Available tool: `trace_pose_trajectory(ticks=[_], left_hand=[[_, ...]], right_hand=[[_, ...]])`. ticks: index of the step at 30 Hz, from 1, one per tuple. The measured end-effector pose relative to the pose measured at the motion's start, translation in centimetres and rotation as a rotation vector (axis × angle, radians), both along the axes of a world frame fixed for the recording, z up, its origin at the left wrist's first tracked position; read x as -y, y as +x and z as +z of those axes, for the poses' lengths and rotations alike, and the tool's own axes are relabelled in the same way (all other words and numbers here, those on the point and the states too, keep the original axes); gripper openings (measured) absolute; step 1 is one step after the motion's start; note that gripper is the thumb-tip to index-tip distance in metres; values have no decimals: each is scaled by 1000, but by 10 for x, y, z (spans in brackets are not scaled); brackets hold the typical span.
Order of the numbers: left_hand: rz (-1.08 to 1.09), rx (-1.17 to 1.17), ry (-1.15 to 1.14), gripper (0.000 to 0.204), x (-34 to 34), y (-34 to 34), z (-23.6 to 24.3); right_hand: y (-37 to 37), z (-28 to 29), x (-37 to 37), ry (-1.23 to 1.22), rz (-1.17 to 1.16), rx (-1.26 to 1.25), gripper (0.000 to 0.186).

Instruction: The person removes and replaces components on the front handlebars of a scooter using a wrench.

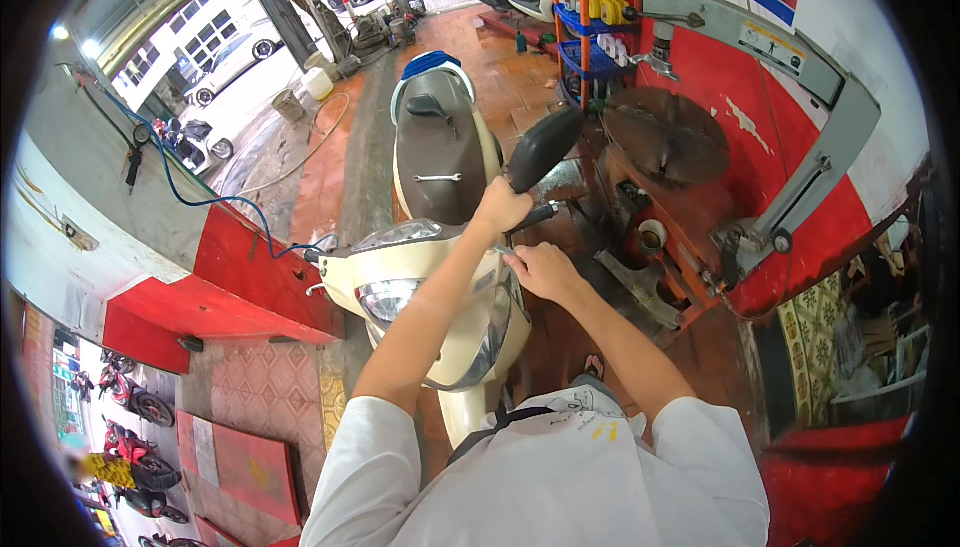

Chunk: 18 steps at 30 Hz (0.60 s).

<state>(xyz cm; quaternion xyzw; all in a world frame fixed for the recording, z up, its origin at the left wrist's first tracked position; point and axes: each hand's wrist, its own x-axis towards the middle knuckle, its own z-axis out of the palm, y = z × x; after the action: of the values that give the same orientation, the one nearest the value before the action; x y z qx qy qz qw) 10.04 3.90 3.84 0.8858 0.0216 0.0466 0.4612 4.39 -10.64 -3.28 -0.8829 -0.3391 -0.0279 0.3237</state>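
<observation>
1. The scooter (438, 272) stands upright on the tiled floor (560, 342), in front of the person. Its body is cream and glossy, with clear lamp covers at the front and a long brown seat (425, 152).
2. The black mirror (545, 150) is a smooth, rounded oval, tilted up to the right above the scooter's right-hand grip (537, 215), in picture terms.
3. The left hand (503, 205) is closed around the lower end of that mirror.
4. The right hand (543, 272) has its fingers curled, near the handlebar, beside a small silver piece (501, 249); I cannot tell whether it pinches that piece.
5. Mirrors: two. The second mirror (428, 106), also black, lies on the seat with its stem attached.
6. Wrenches on the seat: one, a silver wrench (438, 178) lying crosswise, nearer the person than the second mirror.
7. Blue cloths: one, a bunched blue cloth (432, 63) at the seat's far end.
8. Tyre machines: one, with a round, dark turntable (665, 134), right of the scooter.
</observation>
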Motion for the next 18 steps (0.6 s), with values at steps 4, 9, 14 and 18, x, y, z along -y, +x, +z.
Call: trace_pose_trajectory(ticks=[4,9,14,18], left_hand=[[-15,26,-53,16,-1,0,-3],[-95,58,-93,14,-10,-5,-6],[-135,9,-166,18,-2,-5,1],[-104,37,-220,20,-6,-5,-7]], right_hand=[[12,4,5,-55,79,106,40],[61,46,9,-281,330,231,42],[114,47,1,-171,567,409,38],[132,41,-8,56,659,561,41]])
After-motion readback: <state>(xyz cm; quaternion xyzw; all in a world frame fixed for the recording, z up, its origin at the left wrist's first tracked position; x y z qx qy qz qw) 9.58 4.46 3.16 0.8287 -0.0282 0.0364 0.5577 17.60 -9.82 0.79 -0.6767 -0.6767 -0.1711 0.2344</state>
